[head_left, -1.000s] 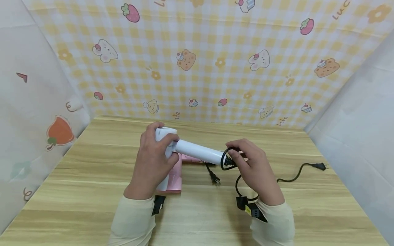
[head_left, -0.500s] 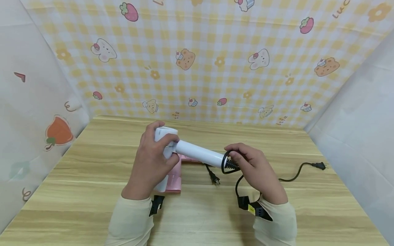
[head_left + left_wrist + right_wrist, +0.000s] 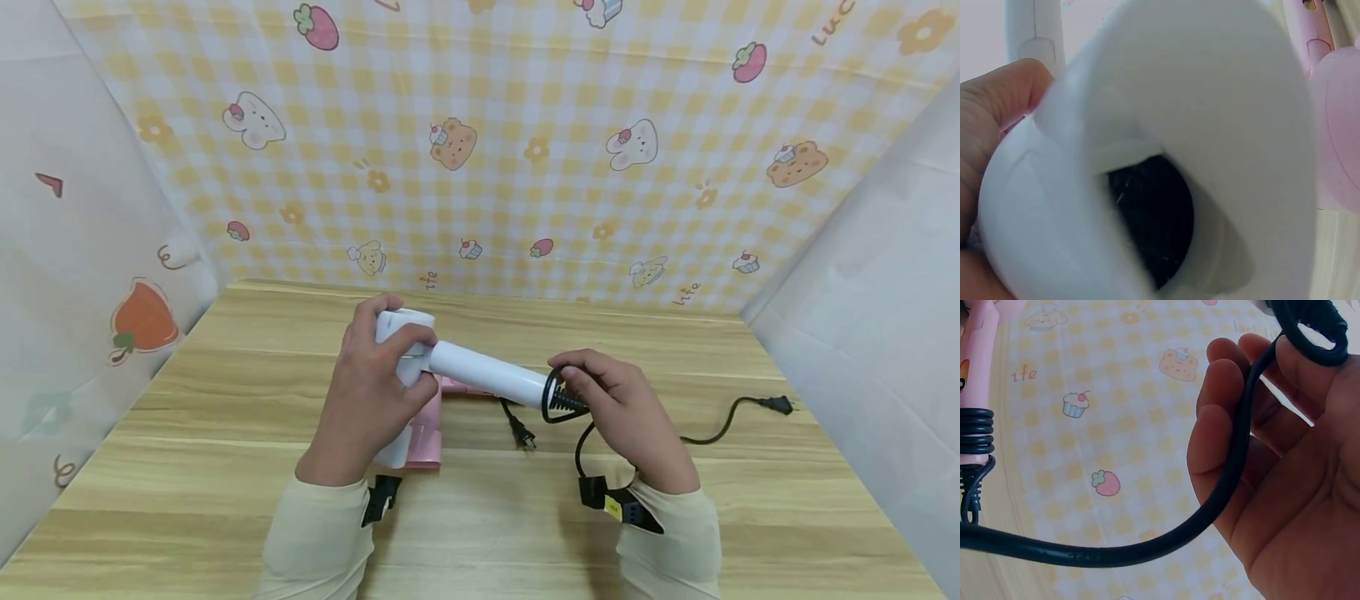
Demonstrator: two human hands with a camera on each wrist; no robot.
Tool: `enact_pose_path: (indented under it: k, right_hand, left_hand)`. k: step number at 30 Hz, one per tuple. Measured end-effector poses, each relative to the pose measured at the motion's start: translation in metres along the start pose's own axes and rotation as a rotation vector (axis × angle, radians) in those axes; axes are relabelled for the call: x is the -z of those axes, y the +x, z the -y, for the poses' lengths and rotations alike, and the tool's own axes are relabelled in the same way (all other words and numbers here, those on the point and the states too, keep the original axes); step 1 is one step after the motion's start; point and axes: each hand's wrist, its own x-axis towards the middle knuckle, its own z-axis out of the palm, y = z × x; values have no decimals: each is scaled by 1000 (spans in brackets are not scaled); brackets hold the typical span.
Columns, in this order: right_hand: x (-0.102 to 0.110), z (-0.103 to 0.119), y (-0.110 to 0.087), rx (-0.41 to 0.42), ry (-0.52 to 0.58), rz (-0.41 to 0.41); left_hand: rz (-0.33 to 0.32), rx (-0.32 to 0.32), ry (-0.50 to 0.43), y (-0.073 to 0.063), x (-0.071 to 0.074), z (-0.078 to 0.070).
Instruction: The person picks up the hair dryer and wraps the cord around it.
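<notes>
A white hair dryer (image 3: 491,373) is held above the table, its handle pointing right. My left hand (image 3: 363,396) grips its head from the left, fingers and thumb around the barrel; in the left wrist view, the dryer's wide white nozzle (image 3: 1222,69) fills the middle. My right hand (image 3: 633,421) pinches the black cord (image 3: 1147,554) near the handle's end, where a loop of it curls round the strain relief. Behind and below lies a pink hair dryer (image 3: 425,446), partly hidden by the white one. In the right wrist view, black cord coils (image 3: 975,431) wrap the pink handle.
The pink dryer's plug (image 3: 522,436) lies mid-table. Farther right, the white dryer's cord runs out to another black plug (image 3: 780,405). The wooden table (image 3: 187,433) ends at a yellow checked cloth (image 3: 495,200) behind, with pale cloths at both sides.
My right hand has shifted slightly down and to the right with the cord, and the handle's end has dipped a little. The left hand keeps its grip almost unmoved.
</notes>
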Motion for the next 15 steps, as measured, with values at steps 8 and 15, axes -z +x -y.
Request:
enact_pose_path:
  k: [8,15]
  right_hand:
    - [0,-1,1,5,-77,-41]
    - [-4,0,2,-3,-44,-46]
  left_hand:
    - [-12,18,-54,1,2,0]
    - [-32,48,-83,1,1,-2]
